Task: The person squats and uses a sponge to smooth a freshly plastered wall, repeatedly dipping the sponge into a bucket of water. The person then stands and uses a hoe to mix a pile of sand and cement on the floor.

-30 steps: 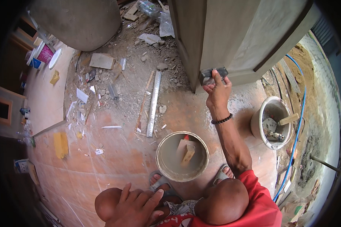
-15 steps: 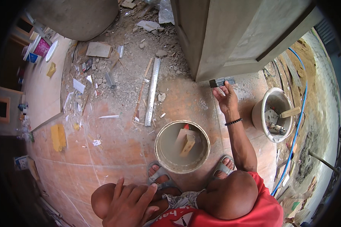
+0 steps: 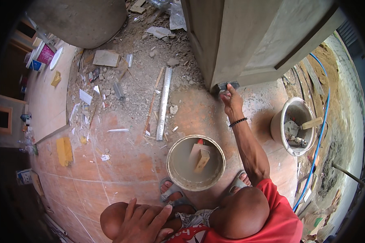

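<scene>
My right hand point(image 3: 232, 102) pinches a small dark rectangular block point(image 3: 222, 86), perhaps a sanding block, at the bottom edge of a grey panelled pillar point(image 3: 247, 60). The block appears to touch the pillar's base near its corner. My left hand point(image 3: 144, 222) lies over my left knee, fingers stretched out and holding nothing. Between my feet stands a round bucket point(image 3: 170, 175) of cloudy grey water. A tool with a wooden handle point(image 3: 202, 161) and a bit of red is partly sunk in it.
A pale bucket point(image 3: 276, 126) with a wooden-handled tool stands at the right, beside a blue hose point(image 3: 321, 129). Rubble and a metal strip point(image 3: 164, 103) lie ahead on the left. A yellow sponge-like piece point(image 3: 64, 151) rests on the tiles; a large rounded grey form point(image 3: 83, 20) stands far left.
My right hand has moved a little left with the dark block, bringing it against the pillar's lower edge near the corner. The left hand stays on the knee.
</scene>
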Demonstrator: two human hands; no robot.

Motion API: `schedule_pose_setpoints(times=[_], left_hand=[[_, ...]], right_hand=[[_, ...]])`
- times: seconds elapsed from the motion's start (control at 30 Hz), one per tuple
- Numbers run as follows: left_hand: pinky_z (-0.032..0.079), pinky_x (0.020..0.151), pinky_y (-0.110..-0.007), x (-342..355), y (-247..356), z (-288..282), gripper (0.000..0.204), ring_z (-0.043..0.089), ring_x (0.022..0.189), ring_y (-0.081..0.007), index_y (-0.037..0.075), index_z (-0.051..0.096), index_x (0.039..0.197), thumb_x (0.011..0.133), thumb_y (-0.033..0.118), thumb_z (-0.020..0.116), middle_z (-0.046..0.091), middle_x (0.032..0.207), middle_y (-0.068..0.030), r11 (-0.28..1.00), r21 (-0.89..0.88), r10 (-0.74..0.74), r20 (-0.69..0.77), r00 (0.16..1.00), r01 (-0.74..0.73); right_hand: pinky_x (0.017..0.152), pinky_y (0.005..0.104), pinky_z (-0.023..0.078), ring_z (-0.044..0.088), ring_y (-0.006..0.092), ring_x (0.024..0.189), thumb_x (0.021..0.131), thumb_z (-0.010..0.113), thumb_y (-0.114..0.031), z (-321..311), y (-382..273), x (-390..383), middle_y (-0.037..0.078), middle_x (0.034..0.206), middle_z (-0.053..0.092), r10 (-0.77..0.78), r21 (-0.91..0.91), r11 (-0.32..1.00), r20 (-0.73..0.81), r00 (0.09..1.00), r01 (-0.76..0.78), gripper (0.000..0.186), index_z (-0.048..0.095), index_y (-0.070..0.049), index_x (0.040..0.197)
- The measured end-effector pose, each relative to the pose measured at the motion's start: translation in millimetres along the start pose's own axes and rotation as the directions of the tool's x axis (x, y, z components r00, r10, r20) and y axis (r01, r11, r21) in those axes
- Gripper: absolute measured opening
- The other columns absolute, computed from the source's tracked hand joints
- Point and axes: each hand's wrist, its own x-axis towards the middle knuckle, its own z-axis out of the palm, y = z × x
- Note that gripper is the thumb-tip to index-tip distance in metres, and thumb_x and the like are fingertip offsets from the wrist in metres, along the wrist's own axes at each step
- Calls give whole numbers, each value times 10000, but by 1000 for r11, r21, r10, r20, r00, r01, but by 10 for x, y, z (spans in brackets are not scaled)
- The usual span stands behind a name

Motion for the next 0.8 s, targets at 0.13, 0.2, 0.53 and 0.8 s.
schedule_pose_setpoints(times=[0.13,0.2,0.53,0.8], left_hand=[[309,1116,-540,88,52,-21,611,545,1160,-308,141,529,1337,772,226,744,598,1225,-82,999,42,5,25,1000,-6],[318,1109,-539,176,66,-63,602,552,1147,-310,152,540,1323,763,223,748,608,1208,-72,998,53,14,15,1000,-15],[326,1117,-514,192,-8,-57,563,575,1115,-306,139,573,1270,738,175,751,636,1172,-88,1000,-5,-17,13,1000,17],[388,1082,-474,137,60,20,407,616,1045,-308,89,623,1238,850,207,659,667,1086,-117,977,211,-27,-38,999,35]], right_hand=[[580,260,546,632,142,776,858,770,-163,489,-471,-557,60,1009,624,-149,22,989,27,988,148,367,564,-2,1115],[675,294,546,624,170,804,858,770,-210,703,-862,-976,64,1008,590,-254,53,967,136,958,249,369,578,-18,1108],[687,351,573,629,230,850,824,801,-277,-169,-594,-633,89,1070,538,-50,-22,998,60,997,51,628,453,-28,1284],[529,251,504,584,140,647,817,803,-239,45,80,-60,45,948,544,87,106,991,-17,996,-85,473,543,-63,1171]])
